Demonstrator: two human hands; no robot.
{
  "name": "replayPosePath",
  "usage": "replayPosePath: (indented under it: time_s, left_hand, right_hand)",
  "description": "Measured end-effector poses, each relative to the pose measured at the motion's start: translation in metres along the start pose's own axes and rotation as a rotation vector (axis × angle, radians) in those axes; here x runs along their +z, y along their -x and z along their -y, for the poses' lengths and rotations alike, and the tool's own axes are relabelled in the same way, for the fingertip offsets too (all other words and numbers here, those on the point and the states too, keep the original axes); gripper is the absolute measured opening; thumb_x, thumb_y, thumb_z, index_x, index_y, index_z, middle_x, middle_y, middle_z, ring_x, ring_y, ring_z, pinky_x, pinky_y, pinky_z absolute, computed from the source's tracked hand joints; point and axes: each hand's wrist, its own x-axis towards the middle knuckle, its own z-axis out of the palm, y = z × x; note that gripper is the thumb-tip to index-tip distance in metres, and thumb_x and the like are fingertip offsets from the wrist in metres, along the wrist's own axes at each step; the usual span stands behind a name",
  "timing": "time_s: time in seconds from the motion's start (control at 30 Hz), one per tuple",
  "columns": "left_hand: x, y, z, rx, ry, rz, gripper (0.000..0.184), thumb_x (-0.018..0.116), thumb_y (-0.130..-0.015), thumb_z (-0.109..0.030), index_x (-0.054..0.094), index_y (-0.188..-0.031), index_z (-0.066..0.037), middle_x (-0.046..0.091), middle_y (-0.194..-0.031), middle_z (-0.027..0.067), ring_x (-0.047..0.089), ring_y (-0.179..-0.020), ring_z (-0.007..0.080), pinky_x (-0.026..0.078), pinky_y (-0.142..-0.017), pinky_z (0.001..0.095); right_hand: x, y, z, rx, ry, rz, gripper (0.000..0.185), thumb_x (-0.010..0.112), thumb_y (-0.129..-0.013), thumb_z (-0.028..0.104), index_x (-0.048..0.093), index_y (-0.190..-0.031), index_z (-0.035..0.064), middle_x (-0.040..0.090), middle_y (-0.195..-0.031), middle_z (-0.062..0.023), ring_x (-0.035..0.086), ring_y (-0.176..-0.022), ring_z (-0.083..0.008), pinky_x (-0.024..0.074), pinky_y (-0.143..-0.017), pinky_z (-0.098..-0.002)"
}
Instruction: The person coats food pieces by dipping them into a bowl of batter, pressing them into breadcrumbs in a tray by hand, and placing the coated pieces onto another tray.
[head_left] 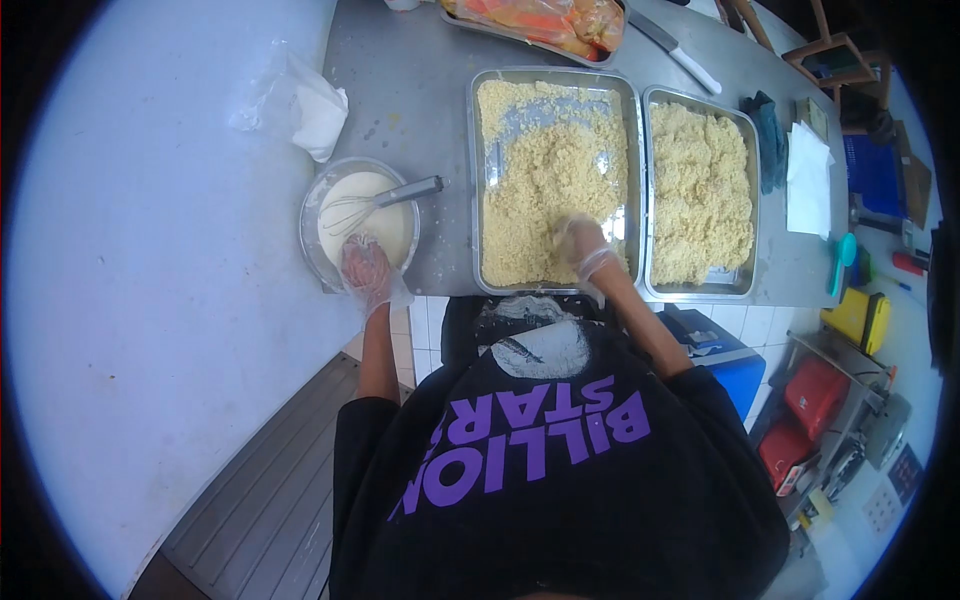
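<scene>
A metal bowl point(308, 238) of pale batter stands at the table's left, with a whisk point(405, 191) leaning across it. My left hand point(366, 268), in a clear plastic glove, is at the bowl's near side, its fingertips at the batter; whether it holds anything is hidden. My right hand point(585, 243), also gloved, reaches into the crumbs point(560, 165) in the middle metal tray point(474, 180). Its fingers are blurred and partly buried. To the right, touching or nearly touching that tray, lies a second tray point(754, 190) filled with lumpy crumbs.
At the back are a tray of bagged orange food point(550, 20) and a white-handled knife point(690, 68). A plastic bag point(315, 110) lies behind the bowl. Right of the trays are a dark cloth point(765, 140), white paper point(808, 180) and a green utensil point(842, 260). A wall bounds the left.
</scene>
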Motion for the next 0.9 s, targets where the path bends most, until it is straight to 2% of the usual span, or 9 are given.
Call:
replayPosePath:
  time_s: [0.17,0.27,0.33,0.37,0.43,0.57,0.67,0.73,0.9]
  left_hand:
    - [-0.001,-0.001,-0.001,-0.007,0.0,0.001,0.024,0.054,-0.075,-0.013,0.055,-0.094,0.001,0.057,-0.084,0.0196,0.055,-0.078,0.0358,0.043,-0.07,0.0411]
    - [-0.005,-0.001,-0.004,-0.027,0.041,0.072,0.025,0.054,-0.075,-0.014,0.055,-0.094,0.001,0.057,-0.085,0.02,0.055,-0.079,0.0361,0.043,-0.071,0.0418]
    - [0.001,0.001,0.004,0.032,0.018,-0.008,0.025,0.054,-0.075,-0.015,0.055,-0.094,0.001,0.057,-0.084,0.02,0.055,-0.078,0.0359,0.042,-0.07,0.0423]
    - [0.002,0.002,0.005,0.03,0.016,-0.007,0.025,0.054,-0.075,-0.015,0.055,-0.094,0.001,0.057,-0.084,0.02,0.055,-0.078,0.0359,0.042,-0.07,0.0423]
    - [0.001,0.001,0.004,-0.011,-0.017,0.03,0.027,0.055,-0.074,-0.018,0.055,-0.094,0.001,0.057,-0.084,0.0199,0.055,-0.078,0.036,0.042,-0.071,0.0424]
    - [0.001,0.001,0.006,0.034,-0.049,0.021,0.028,0.055,-0.074,-0.02,0.056,-0.094,0.001,0.057,-0.084,0.0194,0.054,-0.077,0.0361,0.042,-0.072,0.0424]
    - [-0.003,-0.002,-0.001,-0.07,0.065,0.091,0.028,0.055,-0.075,-0.02,0.056,-0.094,0.0,0.057,-0.085,0.0189,0.054,-0.078,0.0361,0.042,-0.073,0.0424]
    - [0.005,0.003,0.011,0.088,-0.081,-0.006,0.026,0.055,-0.075,-0.019,0.056,-0.093,0.0,0.057,-0.085,0.0185,0.054,-0.078,0.0353,0.042,-0.071,0.0417]
    - [-0.003,0.0,-0.005,-0.029,0.013,0.029,0.024,0.055,-0.076,-0.016,0.055,-0.093,0.001,0.057,-0.084,0.0183,0.054,-0.077,0.0344,0.042,-0.07,0.0406]
  right_hand:
    - [-0.061,0.002,0.052,0.016,-0.402,-0.094,0.025,0.056,-0.072,0.021,0.061,-0.091,0.007,0.061,-0.087,-0.0179,0.059,-0.079,-0.028,0.0452,-0.074,-0.0359]
    - [-0.027,0.005,0.042,-0.168,0.284,-0.127,0.039,0.057,-0.076,0.026,0.053,-0.111,0.0102,0.051,-0.112,-0.0207,0.05,-0.104,-0.03,0.0403,-0.088,-0.0353]
    - [-0.019,0.016,0.058,-0.327,0.443,0.073,0.031,0.05,-0.077,0.02,0.056,-0.102,0.0032,0.059,-0.089,-0.0159,0.059,-0.081,-0.0246,0.0455,-0.075,-0.0342]
    - [-0.004,0.016,0.05,-0.328,0.443,0.075,0.031,0.05,-0.077,0.02,0.056,-0.102,0.0032,0.059,-0.089,-0.0159,0.059,-0.081,-0.0246,0.0455,-0.075,-0.0342]
    - [0.036,0.016,0.022,-0.266,0.404,0.185,0.035,0.053,-0.077,0.018,0.053,-0.111,0.0104,0.05,-0.112,-0.0201,0.045,-0.11,-0.0303,0.0372,-0.092,-0.0341]
    - [0.043,0.006,-0.004,-0.312,0.535,0.15,0.025,0.049,-0.079,0.011,0.058,-0.102,0.0117,0.053,-0.108,-0.019,0.048,-0.106,-0.0287,0.0381,-0.09,-0.0317]
    - [0.04,-0.005,-0.033,-0.302,0.346,0.131,0.018,0.052,-0.076,0.008,0.061,-0.092,0.0091,0.057,-0.1,-0.0173,0.055,-0.095,-0.0266,0.0426,-0.083,-0.03]
    - [-0.018,-0.002,-0.01,-0.107,-0.081,0.098,0.018,0.057,-0.073,0.006,0.06,-0.09,0.0045,0.059,-0.096,-0.0168,0.058,-0.083,-0.0262,0.0463,-0.076,-0.0299]
    - [-0.086,-0.036,0.014,0.1,-0.336,-0.041,0.024,0.062,-0.07,0.007,0.06,-0.093,0.0018,0.061,-0.089,-0.0168,0.06,-0.082,-0.0235,0.0475,-0.074,-0.0283]
